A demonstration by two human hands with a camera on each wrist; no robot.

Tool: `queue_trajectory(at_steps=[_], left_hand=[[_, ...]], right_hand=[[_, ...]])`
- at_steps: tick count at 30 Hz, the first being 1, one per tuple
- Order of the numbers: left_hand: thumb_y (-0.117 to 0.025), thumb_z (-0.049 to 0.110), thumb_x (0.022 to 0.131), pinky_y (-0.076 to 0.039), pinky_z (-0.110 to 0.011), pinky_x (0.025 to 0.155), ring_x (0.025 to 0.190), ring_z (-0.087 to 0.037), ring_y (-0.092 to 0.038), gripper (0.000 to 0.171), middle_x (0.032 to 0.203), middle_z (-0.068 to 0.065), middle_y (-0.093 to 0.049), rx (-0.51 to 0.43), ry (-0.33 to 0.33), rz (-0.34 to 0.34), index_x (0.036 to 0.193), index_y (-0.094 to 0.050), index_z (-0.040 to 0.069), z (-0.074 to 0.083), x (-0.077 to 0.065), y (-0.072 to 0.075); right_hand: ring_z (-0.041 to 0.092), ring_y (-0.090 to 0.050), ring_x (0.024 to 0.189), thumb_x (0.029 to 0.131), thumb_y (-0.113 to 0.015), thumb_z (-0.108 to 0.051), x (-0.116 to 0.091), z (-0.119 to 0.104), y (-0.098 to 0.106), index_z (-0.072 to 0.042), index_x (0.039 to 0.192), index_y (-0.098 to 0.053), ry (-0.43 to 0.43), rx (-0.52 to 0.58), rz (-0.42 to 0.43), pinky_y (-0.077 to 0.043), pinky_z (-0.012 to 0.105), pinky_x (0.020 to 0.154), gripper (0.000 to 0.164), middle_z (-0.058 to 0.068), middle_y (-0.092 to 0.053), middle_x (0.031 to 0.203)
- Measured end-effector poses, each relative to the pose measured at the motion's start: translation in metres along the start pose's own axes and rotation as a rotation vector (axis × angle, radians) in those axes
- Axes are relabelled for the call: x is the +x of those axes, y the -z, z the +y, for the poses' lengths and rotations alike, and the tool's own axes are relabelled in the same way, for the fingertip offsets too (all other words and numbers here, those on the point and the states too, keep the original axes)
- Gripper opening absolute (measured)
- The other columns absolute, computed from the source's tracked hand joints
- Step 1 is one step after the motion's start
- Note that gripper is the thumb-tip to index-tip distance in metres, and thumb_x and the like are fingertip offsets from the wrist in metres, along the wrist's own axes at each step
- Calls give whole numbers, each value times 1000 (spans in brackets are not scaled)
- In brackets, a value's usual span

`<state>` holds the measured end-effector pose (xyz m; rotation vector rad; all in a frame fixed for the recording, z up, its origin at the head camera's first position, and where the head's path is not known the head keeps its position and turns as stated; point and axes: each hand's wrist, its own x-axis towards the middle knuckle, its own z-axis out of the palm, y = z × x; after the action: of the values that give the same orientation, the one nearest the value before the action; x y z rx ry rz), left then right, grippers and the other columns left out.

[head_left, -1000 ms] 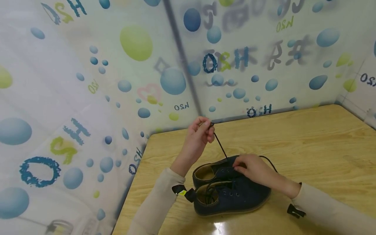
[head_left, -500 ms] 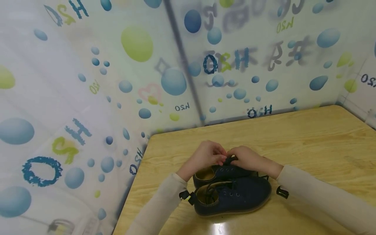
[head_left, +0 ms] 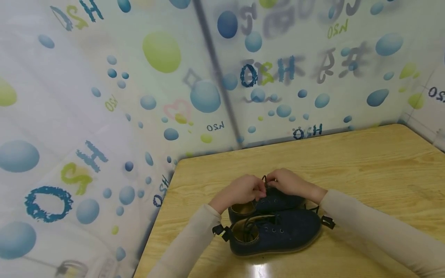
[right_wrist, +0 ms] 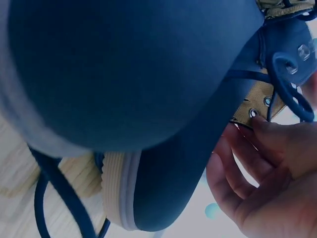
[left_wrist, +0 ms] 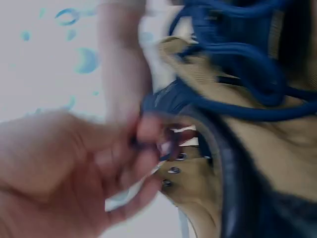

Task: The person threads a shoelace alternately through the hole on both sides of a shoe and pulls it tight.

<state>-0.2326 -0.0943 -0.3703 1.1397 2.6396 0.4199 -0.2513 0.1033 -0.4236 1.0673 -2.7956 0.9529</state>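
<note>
Two dark blue lace-up shoes lie side by side on the table, the near shoe (head_left: 281, 233) in front of the far shoe (head_left: 283, 202). Over the far shoe's opening, my left hand (head_left: 242, 190) pinches a dark shoelace; its fingertips (left_wrist: 148, 134) are blurred in the left wrist view. My right hand (head_left: 290, 182) grips the eyelet flap (right_wrist: 251, 106) of the far shoe, its thumb (right_wrist: 270, 126) on the edge and the other fingers behind. A loop of the shoelace (right_wrist: 283, 87) stands up by that thumb. In the head view the hands partly hide the far shoe's lacing.
The wooden table (head_left: 365, 173) reaches back to a white curtain (head_left: 306, 23) printed with blue and green drops. Laces (left_wrist: 247, 111) are tucked inside the near shoe. Another lace end (right_wrist: 62, 186) hangs by the toes. Dark straps (head_left: 220, 231) sit at the cuffs.
My left hand, raised high with a taut lace a second ago, has come down to the far shoe. My right hand has shifted slightly left and up, close to it.
</note>
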Motion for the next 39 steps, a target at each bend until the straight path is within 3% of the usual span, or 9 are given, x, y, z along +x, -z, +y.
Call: queue_trajectory(at_steps=[3, 6, 8, 12, 17, 20, 26, 33, 39], left_hand=[[-54, 15, 102, -46, -16, 68, 71, -25, -64, 17, 79, -8, -70, -278, -111, -74, 99, -66, 3, -3, -2, 6], [-50, 14, 104, -44, -19, 63, 68, -30, -61, 19, 78, -11, -69, -421, -113, -6, 103, -61, -2, -1, -1, 9], [-52, 18, 104, -40, -19, 58, 61, -22, -58, 19, 74, -7, -68, -342, -61, 65, 102, -61, 2, 1, 1, 7], [-60, 21, 100, -45, -14, 58, 60, -2, -58, 11, 75, 3, -70, -48, 84, 122, 104, -65, 12, 6, 6, 0], [-68, 20, 95, -49, -15, 61, 65, -4, -62, 9, 82, 3, -74, 207, 148, 157, 94, -75, 14, 11, 10, -4], [-66, 22, 96, -41, -16, 54, 55, -5, -54, 21, 68, 4, -69, 314, 157, 175, 76, -73, 16, 13, 13, -5], [-63, 22, 97, -28, -19, 45, 45, -6, -37, 33, 52, 7, -47, 444, 171, 194, 64, -57, 19, 12, 20, -12], [-63, 17, 95, -35, -20, 43, 47, -8, -48, 25, 58, 3, -59, 489, 175, 163, 70, -65, 17, 15, 22, -14], [-61, 17, 97, -37, -19, 42, 46, -8, -49, 25, 58, 2, -59, 542, 158, 131, 73, -68, 18, 20, 24, -15]], right_hand=[[8, -58, 70, 97, -59, -9, 1, 0, 0, -10, 94, -74, -19, 22, 0, -43, 26, 66, 16, 4, -73, 87], [8, -51, 66, 97, -58, -8, 1, 1, 0, -10, 96, -75, -42, 44, 4, -39, 26, 65, 17, 5, -73, 87], [8, -49, 64, 97, -58, -7, 1, 1, 1, -9, 97, -75, -47, 46, 6, -37, 26, 64, 17, 5, -73, 87], [6, -52, 65, 97, -59, -7, 1, 2, 0, -9, 100, -75, -61, 49, -5, -39, 25, 64, 16, 6, -75, 92], [6, -52, 65, 97, -60, -11, 1, 4, -1, -10, 97, -75, -64, 61, -18, -41, 25, 63, 15, 4, -73, 88], [6, -51, 65, 97, -61, -12, 1, 4, -1, -11, 95, -75, -62, 58, -14, -41, 25, 63, 15, 3, -73, 86], [7, -58, 70, 97, -61, -11, -1, 3, 0, -10, 98, -75, -52, 60, -5, -44, 26, 65, 15, 5, -74, 90], [8, -61, 73, 97, -59, -11, -1, 2, -1, -9, 100, -76, -46, 74, 1, -46, 27, 67, 17, 6, -75, 92], [12, -65, 79, 98, -58, -10, -1, 4, -3, -7, 104, -75, -54, 97, -6, -50, 30, 69, 18, 8, -75, 96]])
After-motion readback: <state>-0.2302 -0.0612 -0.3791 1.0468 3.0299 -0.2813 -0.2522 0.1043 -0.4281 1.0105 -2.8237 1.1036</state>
